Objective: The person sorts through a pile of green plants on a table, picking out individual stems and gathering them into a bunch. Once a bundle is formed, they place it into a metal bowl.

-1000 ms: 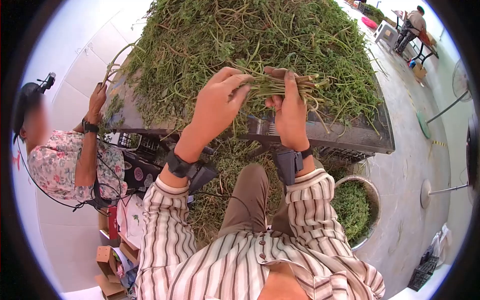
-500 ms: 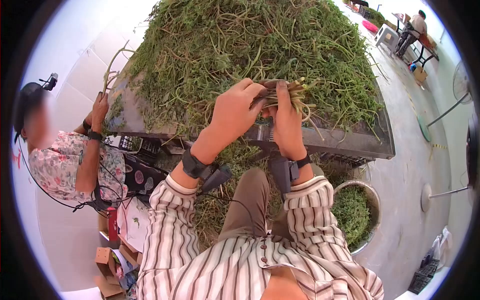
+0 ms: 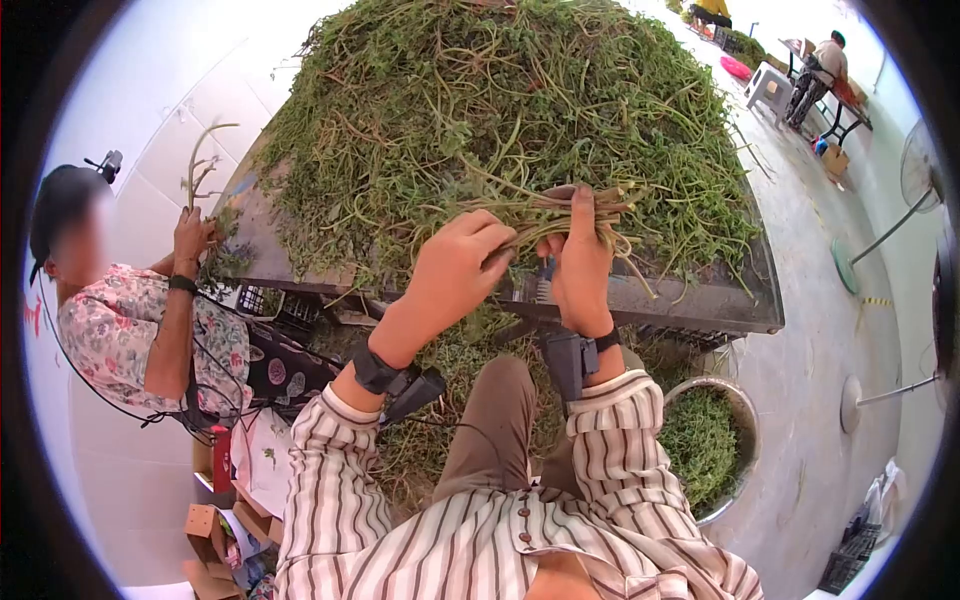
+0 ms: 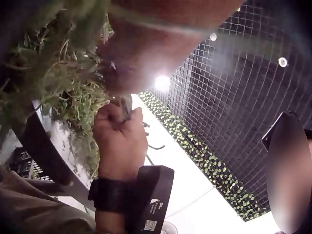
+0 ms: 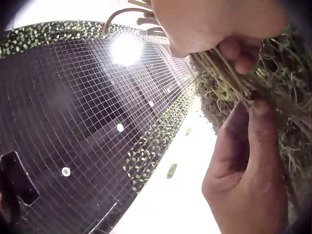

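My right hand [image 3: 580, 275] grips a bunch of green stems [image 3: 560, 212] over the near edge of the table, thumb across the top and cut ends pointing right. In the right wrist view its curled fingers [image 5: 239, 53] wrap under the stems. Just left of it, my left hand [image 3: 458, 268] pinches at the stems between thumb and fingertips; the right wrist view has this left hand [image 5: 248, 161] with its tips meeting on a stem. Behind both hands spreads a large heap of leafy green plants [image 3: 500, 110].
The heap lies on a dark table [image 3: 690, 312]. A round tub [image 3: 745, 410] of greens stands at lower right. To the left, another person [image 3: 150, 320] holds up a branching stem [image 3: 193, 170]. Cardboard boxes [image 3: 205, 530] are at lower left, a fan [image 3: 918, 185] at right.
My left hand went in against the bunch by my right hand, then drew back slightly left and down. The right hand keeps its grip. The other person's raised stem has tilted.
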Demonstrator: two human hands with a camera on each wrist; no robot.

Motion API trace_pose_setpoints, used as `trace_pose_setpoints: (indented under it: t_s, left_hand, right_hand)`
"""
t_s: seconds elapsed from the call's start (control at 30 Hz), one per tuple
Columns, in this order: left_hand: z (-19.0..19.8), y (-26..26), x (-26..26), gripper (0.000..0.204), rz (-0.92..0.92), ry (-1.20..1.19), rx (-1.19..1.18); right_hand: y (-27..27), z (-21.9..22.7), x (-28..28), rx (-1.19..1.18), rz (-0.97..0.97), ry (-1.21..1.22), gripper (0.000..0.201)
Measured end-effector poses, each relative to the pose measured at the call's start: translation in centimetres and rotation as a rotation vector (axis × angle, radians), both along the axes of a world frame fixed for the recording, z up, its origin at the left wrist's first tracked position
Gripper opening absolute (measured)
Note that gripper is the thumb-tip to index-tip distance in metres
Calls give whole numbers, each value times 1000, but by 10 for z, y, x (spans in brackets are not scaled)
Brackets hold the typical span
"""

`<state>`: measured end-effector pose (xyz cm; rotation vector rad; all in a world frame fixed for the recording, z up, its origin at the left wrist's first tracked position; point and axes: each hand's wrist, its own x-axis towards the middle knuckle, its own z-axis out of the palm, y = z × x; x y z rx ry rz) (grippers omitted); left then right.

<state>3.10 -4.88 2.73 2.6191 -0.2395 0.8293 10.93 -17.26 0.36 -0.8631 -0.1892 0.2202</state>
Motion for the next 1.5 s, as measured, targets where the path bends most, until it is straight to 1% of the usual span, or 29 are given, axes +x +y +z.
trace_pose_setpoints:
  t_s: [0.07, 0.1, 0.17, 0.2, 0.27, 0.3, 0.33, 0.4, 0.43, 0.5, 0.53, 0.6, 0.7, 0.77, 0.83, 0.87, 0.9, 0.93, 1.0, 1.03, 1.07, 1.13, 1.17, 1.2, 1.27, 1.33, 1.4, 1.47, 1.5]
  left_hand:
    - [0, -1, 0, 19, -34, 139, -100]
    - [-1, 0, 2, 19, -35, 137, -100]
    - [-2, 3, 9, 21, 31, 56, -316]
    - [0, 4, 11, 21, 34, 55, -317]
    - [5, 5, 14, 22, 81, 155, -518]
    - [1, 7, 20, 22, 40, 31, -463]
    - [1, 6, 21, 22, 44, 29, -463]
    - [5, 3, 23, 23, 39, 92, -332]
    - [3, 3, 23, 23, 40, 99, -336]
    - [2, 6, 27, 23, 65, -34, -64]
    - [3, 8, 29, 23, 63, -33, -64]
    - [9, 9, 30, 17, 52, -108, 125]
    - [17, 7, 27, 11, 67, -127, 140]
    - [15, 10, 29, 11, 85, -138, 176]
    - [13, 19, 33, 11, 105, -153, 211]
    - [12, 30, 36, 13, 207, -180, 238]
    - [13, 40, 36, 14, 309, -205, 265]
    - [16, 52, 34, 14, 307, -205, 265]
    - [27, 70, 29, 17, 408, -201, 151]
    - [31, 69, 22, 21, 432, -63, 74]
    - [33, 66, 19, 21, 432, -61, 73]
    - [31, 57, 15, 23, 261, 75, -80]
    - [28, 50, 15, 21, 109, 44, -158]
    - [27, 41, 15, 21, 113, 46, -160]
    - [30, 21, 15, 19, -1, 165, -244]
    - [23, 10, 19, 18, -2, 170, -216]
    - [16, 9, 21, 18, 1, 171, -186]
    - [11, 16, 25, 17, -59, 117, -142]
    - [10, 22, 27, 17, -59, 119, -141]
  right_hand:
    - [0, 2, 0, 27, -14, 28, 33]
    - [0, 1, 1, 23, -23, 28, 33]
    - [0, 0, 1, 20, -31, 29, 33]
    - [1, 0, 0, 25, -38, 23, 33]
    - [3, -1, -2, 28, -36, 18, 33]
    - [4, -1, -2, 22, -38, -3, 33]
    - [4, -1, -1, 18, -40, -26, 33]
    - [4, -3, 1, 2, -25, -58, 33]
    - [3, -5, 0, -17, -12, -84, 34]
    - [2, -2, -3, -65, -18, -102, 34]
    - [2, -1, -4, -114, -23, -121, 35]
    - [3, 0, -4, -127, -42, -136, 35]
    - [2, 1, -6, -156, -68, -145, 34]
    - [2, 3, -10, -169, -76, -137, 33]
    - [4, 4, -11, -98, -67, -92, 30]
    - [3, 3, -8, -100, -66, -93, 30]
    - [0, 0, -4, -44, -92, -54, 29]
    - [-3, -1, 0, 12, -120, -14, 27]
    - [-8, 3, 1, 5, -94, 15, 24]
    - [-9, 4, 1, 18, -93, 33, 24]
    - [-9, 4, 0, 28, -89, 52, 24]
    - [-5, 2, -1, 15, -94, 53, 25]
    - [-3, 1, -2, 6, -105, 52, 26]
    - [-2, 1, -2, 3, -101, 54, 26]
    - [-2, 1, -3, -26, -56, -30, 27]
    - [-1, 2, -8, -53, -68, -44, 29]
    - [-1, 2, -8, -78, -76, -60, 32]
    - [0, -1, -6, -66, -92, -54, 32]
    - [-1, -1, -6, -65, -92, -53, 32]
